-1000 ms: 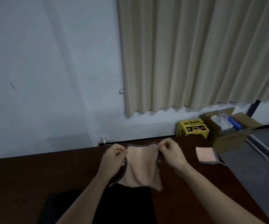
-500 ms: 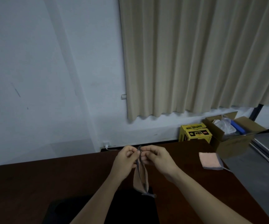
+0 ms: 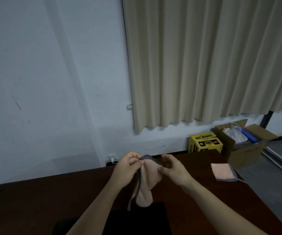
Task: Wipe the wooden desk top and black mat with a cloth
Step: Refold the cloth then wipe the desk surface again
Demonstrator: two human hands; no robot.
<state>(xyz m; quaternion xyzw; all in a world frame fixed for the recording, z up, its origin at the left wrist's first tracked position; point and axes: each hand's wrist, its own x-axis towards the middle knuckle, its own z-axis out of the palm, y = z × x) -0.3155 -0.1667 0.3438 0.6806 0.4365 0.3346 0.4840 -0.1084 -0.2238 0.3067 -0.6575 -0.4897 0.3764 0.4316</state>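
My hands have drawn apart a little since half a second back, and the cloth (image 3: 146, 180), which hung as a thin folded strip then, now bellies open between them again. All places from here are taken off the black mat (image 3: 137, 219).

Starting left: my left hand (image 3: 128, 165) is up above the mat's far edge, fingers and thumb curled tight on the cloth's dark trimmed edge. I'm holding it high so the pink body hangs free, its lowest point just over the mat's far edge, not yet laid down. A dark trim strip dangles lower on the left side.

Moving right: my right hand (image 3: 172, 168) sits just beside the cloth, thumb tip pressed against the pink face, the other fingers loosely curled and spread above the trim. I'd call that a half-open touch, not a firm pinch; whether the hidden fingertips catch fabric, I cannot tell. My guess is it's feeling for a corner to refold the cloth into a wiping pad.

The wooden desk top (image 3: 43, 197) spreads all round the mat, still unwiped by the look of it.

Further right, well beyond the mat, 1 spare folded cloth (image 3: 223, 172) lies flat near the desk's right edge, parked out of the way.
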